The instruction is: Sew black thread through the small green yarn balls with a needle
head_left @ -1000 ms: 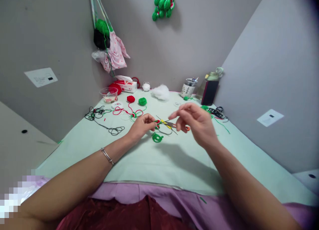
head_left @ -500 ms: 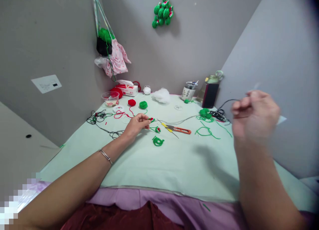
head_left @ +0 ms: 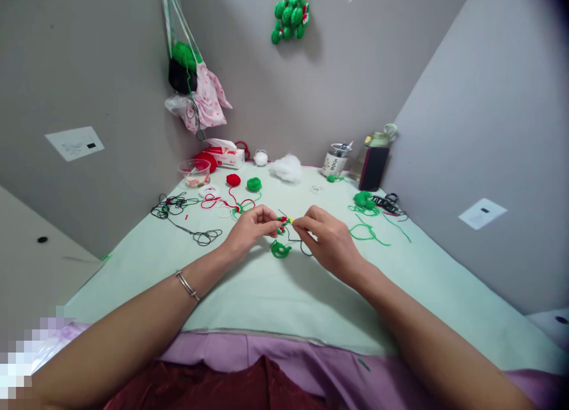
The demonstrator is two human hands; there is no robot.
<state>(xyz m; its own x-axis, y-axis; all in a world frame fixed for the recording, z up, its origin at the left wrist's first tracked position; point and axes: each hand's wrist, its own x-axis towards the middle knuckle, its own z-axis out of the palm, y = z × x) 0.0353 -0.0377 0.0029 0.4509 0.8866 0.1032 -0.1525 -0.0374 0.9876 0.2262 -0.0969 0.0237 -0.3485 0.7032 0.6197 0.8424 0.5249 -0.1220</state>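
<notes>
Between the thumb and fingers of my left hand (head_left: 251, 229) is a small red and green crocheted piece (head_left: 281, 219). The fingertips of my right hand (head_left: 326, 238) are pinched together right beside it; what they grip is too small to make out. A dark thread (head_left: 290, 235) runs from the crocheted piece and loops below my right fingers. Just in front of my hands lies a coil of green yarn (head_left: 280, 249). A bit of yellow (head_left: 291, 220) shows between the hands, and the orange-handled thread snips are hidden behind my right hand.
Red (head_left: 233, 179) and green yarn balls (head_left: 254, 185), white stuffing (head_left: 287, 169) and a tissue box (head_left: 231, 158) stand farther back. Black cord (head_left: 173, 206) lies tangled at left. At right are green yarn (head_left: 364, 200), a black hair claw (head_left: 389, 205), a phone (head_left: 373, 168) and a pen tin (head_left: 336, 160).
My right hand has come down and left from its raised place at the right to meet my left hand. The dark thread, earlier stretched out towards the right hand, now hangs slack in loops.
</notes>
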